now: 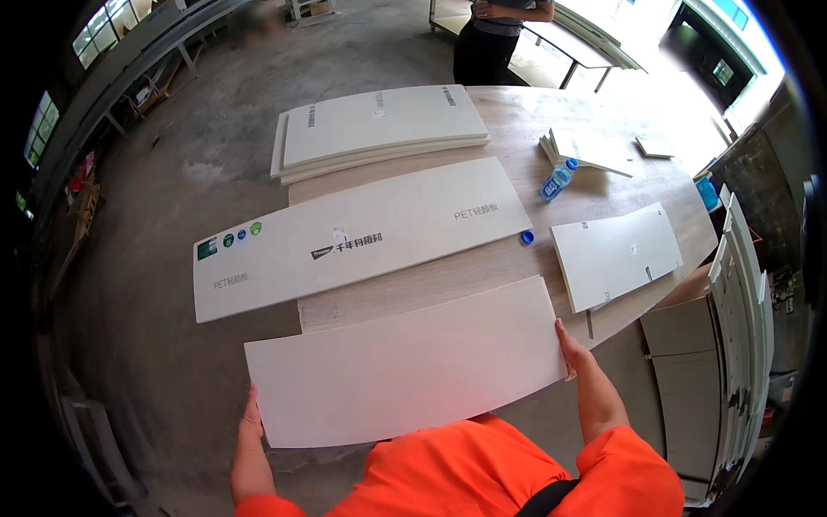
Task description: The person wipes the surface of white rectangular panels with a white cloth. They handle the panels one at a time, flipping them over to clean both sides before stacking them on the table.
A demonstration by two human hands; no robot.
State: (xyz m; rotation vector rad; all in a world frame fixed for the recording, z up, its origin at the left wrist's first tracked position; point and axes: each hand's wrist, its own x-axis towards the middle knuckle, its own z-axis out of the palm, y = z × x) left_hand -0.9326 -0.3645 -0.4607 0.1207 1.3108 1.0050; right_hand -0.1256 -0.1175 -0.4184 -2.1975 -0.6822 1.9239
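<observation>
Across the front of my body I hold a long plain white panel [405, 366], its far edge over the table's near side. My left hand [251, 415] grips its left short end, and my right hand [568, 346] grips the right short end. Most fingers of both hands are hidden behind or under the panel. Just beyond it lies a long white printed panel [362, 246] with round stickers at its left; its left end juts past the table edge. To the right is a shorter white printed panel [616, 258], apart from my right hand.
The wooden table [508, 121] bears a stack of white panels [388, 125] at the far left, smaller boards [590, 153], a plastic bottle [558, 181] and a blue cap [527, 237]. A person [491, 39] stands beyond it. More panels [741, 345] stand upright at right.
</observation>
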